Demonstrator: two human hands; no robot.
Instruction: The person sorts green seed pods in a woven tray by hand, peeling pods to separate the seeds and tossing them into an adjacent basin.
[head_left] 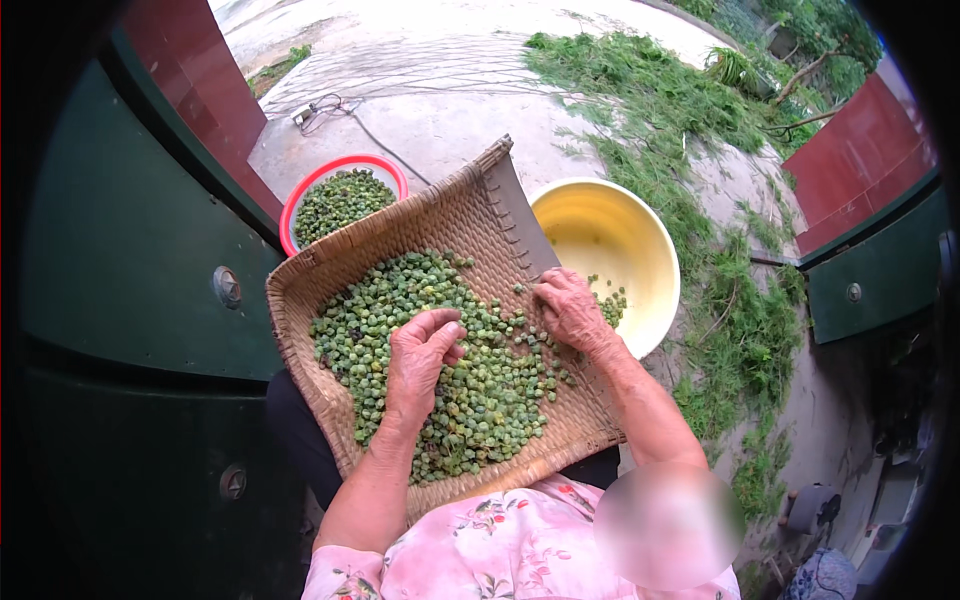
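Observation:
A woven wicker winnowing basket [478,215] rests tilted across my lap, holding a broad heap of small round green fruits [420,290]. Over the middle of that heap is my left hand [424,358], its fingers curled in toward the thumb; whatever they may pinch is hidden. My right hand [572,308] is at the basket's right side, knuckles up and fingers bent down toward the weave, near a few loose fruits. Its fingertips are partly covered. Just beyond it stands a yellow basin [640,235] with some of the same fruits at its near side.
A red-rimmed bowl [400,180] full of similar fruits sits at the far left. Cut feathery green branches [660,90] cover the floor to the right. Dark green door panels [150,220] flank the left side. A cable [385,145] runs along the concrete behind the basket.

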